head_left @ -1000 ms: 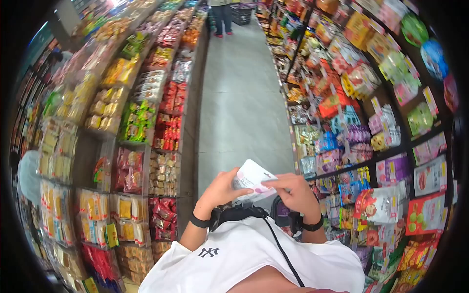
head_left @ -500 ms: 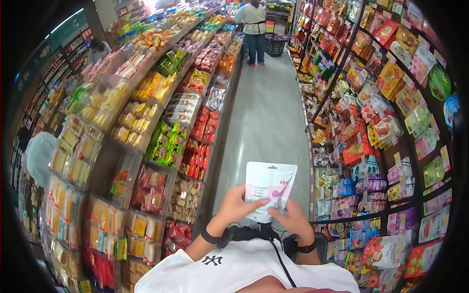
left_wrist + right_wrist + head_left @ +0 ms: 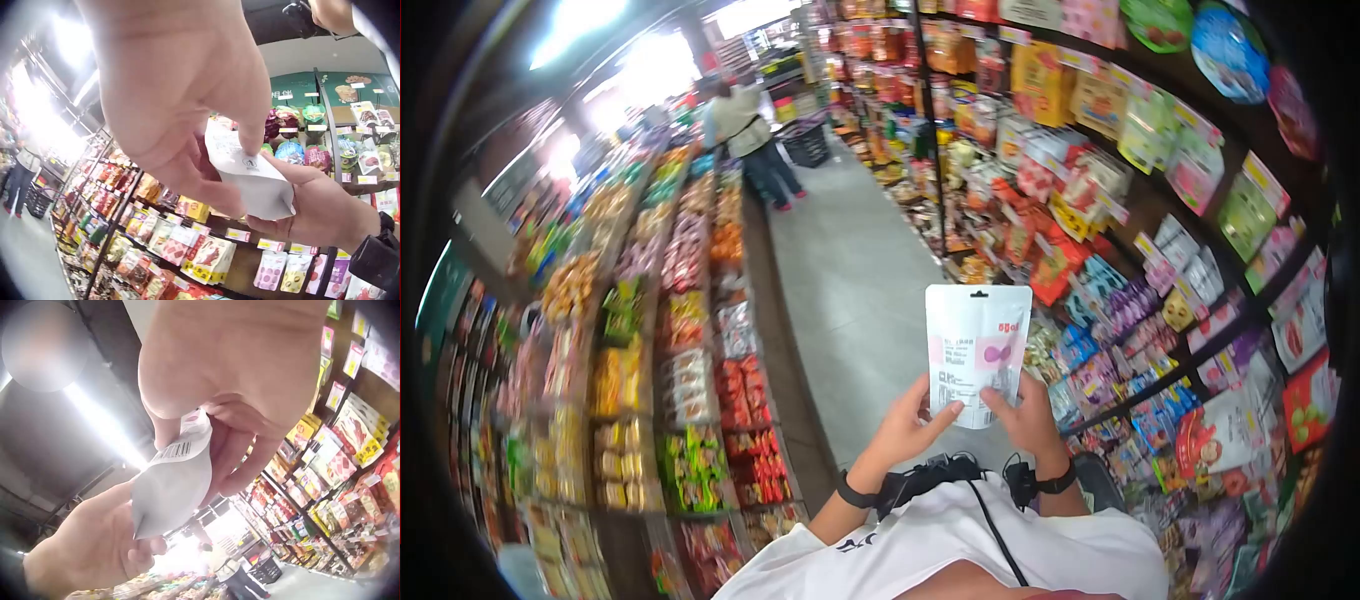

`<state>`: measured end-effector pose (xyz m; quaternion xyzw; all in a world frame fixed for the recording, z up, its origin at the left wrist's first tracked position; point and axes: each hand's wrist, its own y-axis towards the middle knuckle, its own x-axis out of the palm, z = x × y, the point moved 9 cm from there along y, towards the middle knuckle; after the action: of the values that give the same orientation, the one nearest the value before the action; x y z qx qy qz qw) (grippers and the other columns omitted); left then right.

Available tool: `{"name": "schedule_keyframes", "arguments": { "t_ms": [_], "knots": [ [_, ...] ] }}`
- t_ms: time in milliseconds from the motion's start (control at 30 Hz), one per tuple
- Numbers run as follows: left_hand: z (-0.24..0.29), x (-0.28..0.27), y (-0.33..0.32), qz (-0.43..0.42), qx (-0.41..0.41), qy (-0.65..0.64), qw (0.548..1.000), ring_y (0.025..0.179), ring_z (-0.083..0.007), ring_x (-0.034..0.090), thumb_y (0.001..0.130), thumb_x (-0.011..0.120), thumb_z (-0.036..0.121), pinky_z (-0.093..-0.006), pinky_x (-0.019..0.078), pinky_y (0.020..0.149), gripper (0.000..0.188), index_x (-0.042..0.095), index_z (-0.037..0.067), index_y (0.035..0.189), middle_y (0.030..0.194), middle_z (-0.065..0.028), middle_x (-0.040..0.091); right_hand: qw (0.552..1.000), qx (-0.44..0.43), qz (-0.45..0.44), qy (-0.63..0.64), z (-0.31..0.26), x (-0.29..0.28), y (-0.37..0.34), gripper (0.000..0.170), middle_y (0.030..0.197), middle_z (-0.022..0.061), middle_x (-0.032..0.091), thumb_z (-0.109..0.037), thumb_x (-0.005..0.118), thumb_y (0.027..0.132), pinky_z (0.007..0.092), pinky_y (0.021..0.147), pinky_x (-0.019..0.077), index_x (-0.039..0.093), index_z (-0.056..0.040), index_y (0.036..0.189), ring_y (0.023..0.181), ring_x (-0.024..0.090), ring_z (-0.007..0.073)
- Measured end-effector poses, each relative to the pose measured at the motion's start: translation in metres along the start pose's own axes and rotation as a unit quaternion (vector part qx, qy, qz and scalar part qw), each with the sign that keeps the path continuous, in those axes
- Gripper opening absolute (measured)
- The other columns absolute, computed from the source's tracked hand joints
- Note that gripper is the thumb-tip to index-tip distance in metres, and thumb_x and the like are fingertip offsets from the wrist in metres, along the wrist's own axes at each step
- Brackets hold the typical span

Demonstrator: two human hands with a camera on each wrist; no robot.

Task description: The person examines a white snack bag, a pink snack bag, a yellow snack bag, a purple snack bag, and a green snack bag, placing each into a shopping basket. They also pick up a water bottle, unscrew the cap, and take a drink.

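A white stand-up snack pouch (image 3: 978,350) with pink print and a slot near its top edge is held upright in front of the chest in the head view. My left hand (image 3: 912,428) grips its lower left side, thumb on the printed face and fingers behind. On the lower right side my right hand (image 3: 1028,415) pinches it the same way. The left wrist view shows the pouch (image 3: 250,175) from below, with its folded bottom between both hands. In the right wrist view a barcode shows near the base of the pouch (image 3: 172,481).
Shelves of hanging snack bags (image 3: 1100,200) line the right side. Bins of packaged snacks (image 3: 690,380) run along the left. Between them lies a grey floor aisle (image 3: 830,270), where a person (image 3: 750,140) stands beside a black basket (image 3: 805,145) farther along.
The pouch has turned from tilted to upright, its printed face toward the head camera, and has risen. My right hand has moved down to its lower side. The view has swung right.
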<state>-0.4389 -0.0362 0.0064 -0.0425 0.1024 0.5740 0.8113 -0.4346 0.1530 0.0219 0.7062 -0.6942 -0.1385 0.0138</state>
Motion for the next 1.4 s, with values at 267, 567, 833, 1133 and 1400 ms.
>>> {"name": "schedule_keyframes", "arguments": {
  "t_ms": [267, 567, 833, 1133, 1400],
  "knots": [
    [0.006, 0.06, 0.101, -0.131, -0.01, -0.085, 0.988, 0.086, -0.0095, 0.068, 0.101, 0.072, 0.017, -0.026, 0.0564, 0.069, 0.042, 0.056, -0.002, 0.136, 0.108, -0.0068, 0.073, 0.991, 0.045, 0.126, -0.001, 0.034, -0.077, 0.026, 0.038, 0.102, 0.0125, 0.079, -0.026, 0.078, 0.095, 0.0342, 0.084, 0.0554, 0.07, 0.0041, 0.117, 0.093, 0.072, 0.0155],
    [-0.02, 0.032, 0.156, -0.129, -0.006, 0.012, 0.992, 0.084, -0.0261, 0.075, 0.097, 0.074, 0.022, -0.0379, 0.0568, 0.074, 0.043, 0.057, -0.004, 0.126, 0.098, -0.0201, 0.074, 0.985, 0.084, 0.142, -0.049, 0.06, -0.062, 0.072, 0.042, 0.099, 0.0134, 0.079, -0.033, 0.078, 0.097, 0.0361, 0.082, 0.057, 0.07, 0.0028, 0.116, 0.091, 0.076, 0.0201],
    [-0.027, -0.084, 0.192, -0.062, 0.0, 0.012, 0.998, 0.086, -0.0418, 0.073, 0.096, 0.071, 0.022, -0.0425, 0.0563, 0.072, 0.041, 0.055, -0.005, 0.124, 0.098, -0.0263, 0.072, 0.993, 0.067, 0.083, -0.056, 0.046, 0.028, 0.174, 0.04, 0.098, 0.0133, 0.08, -0.032, 0.079, 0.096, 0.0351, 0.077, 0.0577, 0.071, 0.0042, 0.112, 0.087, 0.076, 0.0187],
    [-0.059, -0.199, 0.213, -0.004, 0.015, 0.052, 0.999, 0.076, -0.0407, 0.071, 0.096, 0.069, 0.02, -0.0434, 0.0554, 0.064, 0.04, 0.052, -0.005, 0.122, 0.094, -0.0258, 0.071, 0.993, 0.055, 0.038, -0.095, 0.046, 0.132, 0.251, 0.038, 0.096, 0.0169, 0.079, -0.029, 0.078, 0.096, 0.0376, 0.076, 0.0581, 0.07, 0.0052, 0.11, 0.087, 0.077, 0.0235],
    [-0.078, -0.211, 0.262, -0.058, -0.006, 0.019, 0.998, 0.069, -0.0356, 0.071, 0.095, 0.068, 0.017, -0.0403, 0.0556, 0.06, 0.036, 0.051, -0.006, 0.118, 0.089, -0.0234, 0.07, 0.987, 0.065, 0.066, -0.131, 0.055, 0.132, 0.289, 0.039, 0.095, 0.0176, 0.078, -0.027, 0.077, 0.095, 0.0398, 0.078, 0.0578, 0.067, 0.005, 0.115, 0.087, 0.077, 0.0291]
  ]
}}
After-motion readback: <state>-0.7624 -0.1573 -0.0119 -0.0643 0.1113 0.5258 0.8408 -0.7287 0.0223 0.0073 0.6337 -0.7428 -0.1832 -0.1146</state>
